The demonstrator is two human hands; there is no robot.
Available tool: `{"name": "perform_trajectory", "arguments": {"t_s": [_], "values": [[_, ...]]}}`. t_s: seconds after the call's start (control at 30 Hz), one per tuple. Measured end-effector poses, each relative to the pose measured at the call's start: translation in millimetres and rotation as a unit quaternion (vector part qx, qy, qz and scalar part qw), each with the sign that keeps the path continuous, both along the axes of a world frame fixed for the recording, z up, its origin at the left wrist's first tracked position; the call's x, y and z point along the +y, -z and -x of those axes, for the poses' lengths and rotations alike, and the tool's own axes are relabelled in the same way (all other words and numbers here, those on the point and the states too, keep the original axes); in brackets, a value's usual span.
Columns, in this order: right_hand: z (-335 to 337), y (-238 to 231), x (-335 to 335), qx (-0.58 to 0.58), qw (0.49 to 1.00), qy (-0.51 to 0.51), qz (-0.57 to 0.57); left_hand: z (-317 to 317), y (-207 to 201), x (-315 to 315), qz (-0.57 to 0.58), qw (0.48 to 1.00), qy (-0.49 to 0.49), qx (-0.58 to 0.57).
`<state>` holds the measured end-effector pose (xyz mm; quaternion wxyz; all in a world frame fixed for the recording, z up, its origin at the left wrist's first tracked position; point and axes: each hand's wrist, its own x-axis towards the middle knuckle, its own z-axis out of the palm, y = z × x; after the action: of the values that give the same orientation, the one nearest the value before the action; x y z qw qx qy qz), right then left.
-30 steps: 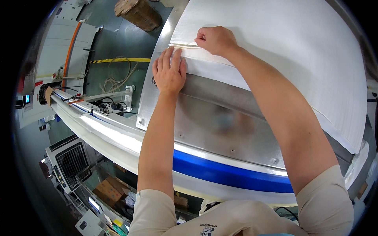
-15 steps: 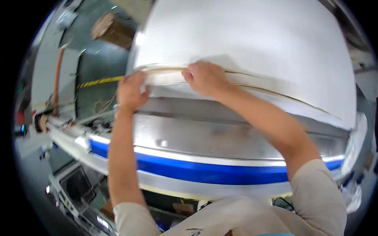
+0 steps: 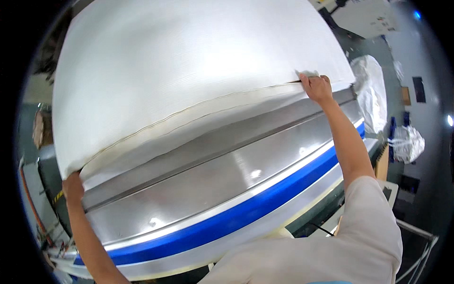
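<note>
A wide stack of white fabric sheets (image 3: 198, 52) covers the far part of a metal table. Along its near side, the layered edge shows a thin tan line and sags in a shallow curve. My left hand (image 3: 73, 188) is closed on this edge at the left corner, its fingertips partly hidden. Far to the right, my right hand (image 3: 318, 88) grips the same edge close to the right corner, thumb and curled fingers at a small dark gap under the top layer. Both arms are spread wide.
Bare metal (image 3: 217, 175) forms the table's near strip, bordered by a blue band (image 3: 227, 226) and a pale rail along my body. White plastic sheeting (image 3: 371, 94) hangs at the right end, with a bundled bag (image 3: 407, 144) beyond. A brown roll (image 3: 41, 128) stands at the left.
My hands, earlier close together near the left end of the edge, are now far apart, the right one near the right corner. The view has turned and shifted toward the right.
</note>
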<state>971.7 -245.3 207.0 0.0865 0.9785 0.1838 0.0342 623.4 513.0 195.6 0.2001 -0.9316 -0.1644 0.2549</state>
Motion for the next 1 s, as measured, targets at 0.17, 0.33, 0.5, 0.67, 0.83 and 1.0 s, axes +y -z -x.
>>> {"name": "perform_trajectory", "arguments": {"t_s": [0.17, 0.33, 0.5, 0.67, 0.83, 1.0], "values": [[-61, 3, -128, 0.015, 0.984, 0.047, 0.170, -16, 4, -11, -0.027, 0.997, -0.078, -0.005], [-121, -3, -212, 0.172, 0.916, 0.072, 0.355, 32, 15, 44, 0.023, 0.981, -0.170, -0.095], [-123, -13, -230, 0.193, 0.945, 0.146, 0.218, 52, 13, 56, 0.005, 0.993, -0.094, -0.072], [-114, -8, -250, 0.133, 0.944, 0.131, 0.271, 9, -5, 4, -0.044, 0.993, -0.108, 0.028], [-122, -56, -287, 0.117, 0.967, 0.125, 0.187, 31, -45, 17, -0.078, 0.992, -0.092, 0.045], [-112, -111, -299, 0.146, 0.973, 0.062, 0.170, 38, -98, 17, -0.060, 0.990, -0.129, 0.007]]}}
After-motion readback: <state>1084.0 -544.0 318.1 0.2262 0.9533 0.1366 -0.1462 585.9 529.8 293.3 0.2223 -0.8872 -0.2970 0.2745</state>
